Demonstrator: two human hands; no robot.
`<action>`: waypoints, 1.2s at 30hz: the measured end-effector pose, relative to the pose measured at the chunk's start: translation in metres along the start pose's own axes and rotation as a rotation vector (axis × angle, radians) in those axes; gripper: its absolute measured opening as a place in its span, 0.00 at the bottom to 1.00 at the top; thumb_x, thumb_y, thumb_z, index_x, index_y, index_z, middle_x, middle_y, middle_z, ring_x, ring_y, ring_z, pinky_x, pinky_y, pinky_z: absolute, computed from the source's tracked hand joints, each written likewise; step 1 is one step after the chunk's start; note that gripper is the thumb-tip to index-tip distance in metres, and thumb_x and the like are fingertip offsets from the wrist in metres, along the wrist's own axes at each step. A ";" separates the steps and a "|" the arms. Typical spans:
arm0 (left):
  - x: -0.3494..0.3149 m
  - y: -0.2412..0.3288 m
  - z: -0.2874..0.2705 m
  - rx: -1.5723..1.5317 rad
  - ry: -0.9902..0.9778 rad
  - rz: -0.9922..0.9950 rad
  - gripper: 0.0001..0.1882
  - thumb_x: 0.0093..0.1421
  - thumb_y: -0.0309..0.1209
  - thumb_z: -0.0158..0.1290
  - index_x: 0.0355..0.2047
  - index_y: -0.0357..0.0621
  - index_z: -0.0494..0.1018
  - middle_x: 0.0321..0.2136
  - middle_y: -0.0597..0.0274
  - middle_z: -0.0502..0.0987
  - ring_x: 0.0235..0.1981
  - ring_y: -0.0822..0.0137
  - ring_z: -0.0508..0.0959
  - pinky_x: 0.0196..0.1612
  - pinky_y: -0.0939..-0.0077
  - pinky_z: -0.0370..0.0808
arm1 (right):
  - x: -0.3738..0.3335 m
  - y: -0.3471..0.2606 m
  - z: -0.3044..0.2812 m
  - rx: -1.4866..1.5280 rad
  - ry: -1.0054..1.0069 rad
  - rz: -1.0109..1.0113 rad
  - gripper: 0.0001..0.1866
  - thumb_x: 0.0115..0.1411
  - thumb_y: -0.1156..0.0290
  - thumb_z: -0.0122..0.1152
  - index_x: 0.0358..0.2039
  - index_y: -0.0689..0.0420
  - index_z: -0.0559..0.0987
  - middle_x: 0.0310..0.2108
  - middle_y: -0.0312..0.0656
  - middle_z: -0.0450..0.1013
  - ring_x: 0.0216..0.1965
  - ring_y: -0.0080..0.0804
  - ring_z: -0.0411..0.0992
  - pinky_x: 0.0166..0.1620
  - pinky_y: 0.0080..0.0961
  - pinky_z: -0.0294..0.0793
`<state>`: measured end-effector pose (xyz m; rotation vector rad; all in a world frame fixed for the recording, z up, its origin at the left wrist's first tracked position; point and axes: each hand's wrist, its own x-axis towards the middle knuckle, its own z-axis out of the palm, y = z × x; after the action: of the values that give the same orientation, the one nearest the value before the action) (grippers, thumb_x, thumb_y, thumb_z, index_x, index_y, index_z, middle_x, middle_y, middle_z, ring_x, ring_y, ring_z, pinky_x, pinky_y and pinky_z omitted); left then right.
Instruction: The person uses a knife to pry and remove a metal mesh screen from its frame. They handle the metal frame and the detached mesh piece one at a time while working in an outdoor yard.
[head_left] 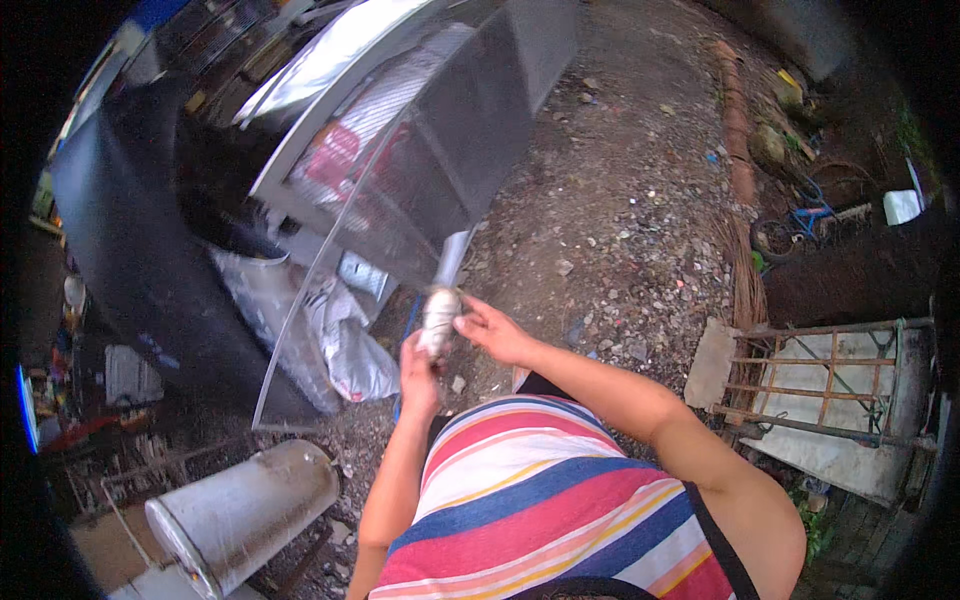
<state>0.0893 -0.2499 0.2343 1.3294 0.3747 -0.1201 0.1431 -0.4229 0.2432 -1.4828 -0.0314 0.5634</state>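
"Wrapped roll (441, 315): finger status?"
"Left hand (419, 378) grips its lower end; right hand (497, 332) touches its upper side, closure unclear. Roll sits between both, over gravel (610, 260)."
"Risk?"
"Possible drop, should the left grip loosen."

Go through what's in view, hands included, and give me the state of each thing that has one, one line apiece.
Left hand: closed around the lower part of the wrapped object
Right hand: fingers at the wrapped object's side; exact grip unclear
Pale wrapped object: held up in front of the body
Silvery sack: crumpled
Metal drum: stained; upright or lying, cannot tell
Barred metal frame: rusty brown
Ground: strewn with stones
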 end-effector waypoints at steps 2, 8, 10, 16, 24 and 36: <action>0.028 0.010 0.062 0.126 -0.247 0.021 0.23 0.68 0.44 0.40 0.56 0.43 0.61 0.38 0.62 0.75 0.30 0.74 0.70 0.34 0.78 0.68 | 0.007 -0.021 -0.046 0.235 0.091 -0.024 0.25 0.65 0.59 0.55 0.54 0.62 0.64 0.40 0.41 0.75 0.42 0.27 0.73 0.46 0.28 0.73; 0.109 0.035 0.176 0.321 -0.689 -0.075 0.19 0.67 0.34 0.45 0.55 0.39 0.64 0.47 0.60 0.72 0.49 0.70 0.70 0.56 0.73 0.64 | 0.023 -0.025 -0.178 0.426 0.326 -0.103 0.15 0.65 0.65 0.56 0.46 0.58 0.67 0.40 0.41 0.74 0.41 0.25 0.73 0.45 0.26 0.73; 0.143 0.026 0.194 0.437 -0.713 -0.029 0.19 0.67 0.33 0.47 0.55 0.38 0.64 0.48 0.58 0.73 0.48 0.69 0.71 0.54 0.72 0.67 | 0.030 -0.012 -0.218 0.408 0.424 -0.052 0.14 0.65 0.67 0.55 0.48 0.56 0.67 0.38 0.40 0.74 0.39 0.27 0.74 0.43 0.28 0.74; 0.258 -0.005 0.223 0.539 -0.530 -0.146 0.18 0.65 0.31 0.48 0.54 0.38 0.66 0.47 0.55 0.75 0.44 0.67 0.75 0.50 0.71 0.71 | 0.075 -0.024 -0.319 0.482 0.569 0.133 0.16 0.61 0.73 0.58 0.48 0.56 0.68 0.34 0.37 0.72 0.33 0.26 0.73 0.39 0.25 0.73; 0.489 0.034 0.334 0.857 -0.482 0.096 0.20 0.61 0.31 0.53 0.52 0.38 0.68 0.41 0.53 0.78 0.44 0.60 0.78 0.50 0.66 0.72 | 0.223 -0.069 -0.473 -0.110 0.631 0.303 0.26 0.51 0.66 0.67 0.48 0.60 0.68 0.37 0.43 0.72 0.40 0.31 0.71 0.44 0.29 0.71; 0.878 0.129 0.522 1.205 0.141 0.799 0.28 0.56 0.38 0.57 0.55 0.41 0.65 0.50 0.49 0.70 0.54 0.49 0.67 0.56 0.56 0.63 | 0.559 -0.147 -0.766 -0.431 0.226 0.075 0.27 0.56 0.59 0.62 0.55 0.55 0.69 0.39 0.44 0.74 0.43 0.37 0.72 0.48 0.32 0.69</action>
<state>1.0512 -0.6097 0.1598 2.5871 -0.2059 0.5018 0.9531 -0.9223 0.1178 -1.9679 0.0854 0.4630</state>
